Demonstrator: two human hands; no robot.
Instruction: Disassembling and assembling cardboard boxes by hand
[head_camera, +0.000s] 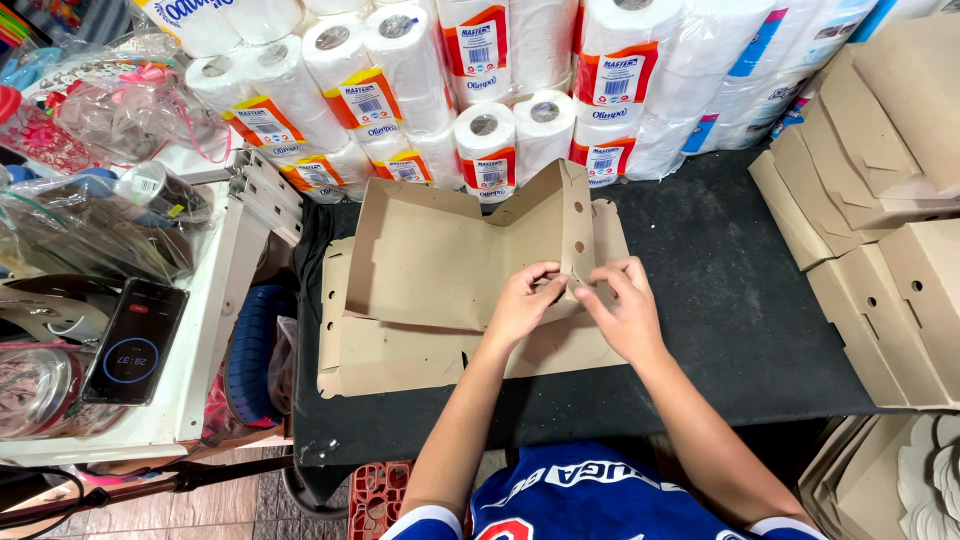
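Bottom centre of frame: blue jersey (590, 495), both forearms reaching up toward mid-frame.

Left hand (522, 300): fingers curled, thumb and fingertips pinched on a flap of the cardboard box blank (440, 265) at its right-hand corner. Right hand (625, 308): fingers bent, tips closed on the same flap, just beside the left hand; the two hands nearly touch.

The box blank sits at centre frame on the black table (720, 290). Back and right walls are raised; the right wall has two round holes. Beneath it lies a flat stack of unfolded blanks (400, 360), its edges showing at left and bottom.

Left of frame: white shelf edge (215, 300) carrying a phone (133, 342) with a timer display, plus clear plastic bags (110, 110) above it.

Right edge: folded cardboard boxes (880, 200), stacked and overlapping, from upper right down to lower right.

Top of frame, farthest: packs of toilet paper rolls (480, 90) in a row behind the table.
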